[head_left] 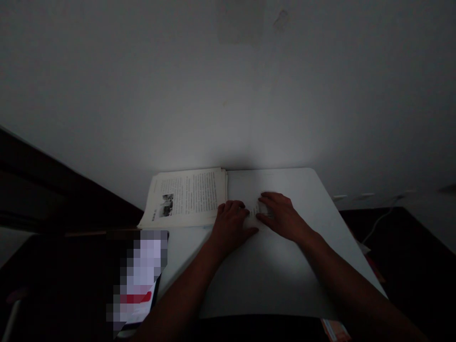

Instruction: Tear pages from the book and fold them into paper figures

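My left hand (231,222) rests low over the white tabletop (270,280), just right of an open book (185,197). Its fingers are slightly bent and its thumb points to the right. Opposite it, my right hand (280,213) reaches in with thumb and fingers apart. Between the two hands lies a thin, pale piece with small dark print (253,210); the dim light hides what kind of thing it is. The fingertips of both hands are at its edges, and neither hand is closed around anything.
A lit phone or tablet screen (142,280), partly blurred out, is at the table's left edge beside my left forearm. The wall (228,95) rises directly behind the table. A white cable (381,221) hangs at the right. An orange packet (335,330) shows below the front edge.
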The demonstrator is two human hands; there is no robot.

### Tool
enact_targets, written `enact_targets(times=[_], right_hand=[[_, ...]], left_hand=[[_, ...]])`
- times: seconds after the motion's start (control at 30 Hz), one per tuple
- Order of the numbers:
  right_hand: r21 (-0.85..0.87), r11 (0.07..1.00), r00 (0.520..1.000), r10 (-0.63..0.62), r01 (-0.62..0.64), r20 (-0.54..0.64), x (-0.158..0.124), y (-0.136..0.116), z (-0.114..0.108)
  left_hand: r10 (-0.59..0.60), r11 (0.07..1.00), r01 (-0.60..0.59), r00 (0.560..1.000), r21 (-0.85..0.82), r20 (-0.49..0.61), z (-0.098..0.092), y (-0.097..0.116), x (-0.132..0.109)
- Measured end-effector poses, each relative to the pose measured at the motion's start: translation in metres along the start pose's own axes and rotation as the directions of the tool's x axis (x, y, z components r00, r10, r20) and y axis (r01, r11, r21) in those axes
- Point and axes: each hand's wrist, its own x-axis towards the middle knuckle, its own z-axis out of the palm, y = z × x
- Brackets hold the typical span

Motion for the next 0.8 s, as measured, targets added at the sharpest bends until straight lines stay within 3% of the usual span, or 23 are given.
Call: enact_targets(times=[0.8], right_hand=[[-0.007, 1.000, 1.000, 0.014, -0.014, -0.015, 0.0032, 0.0009, 0.0035]], left_hand=[[-0.001, 1.000, 0.001, 1.000, -0.011, 0.009, 0.0020, 0.0045, -0.0003]])
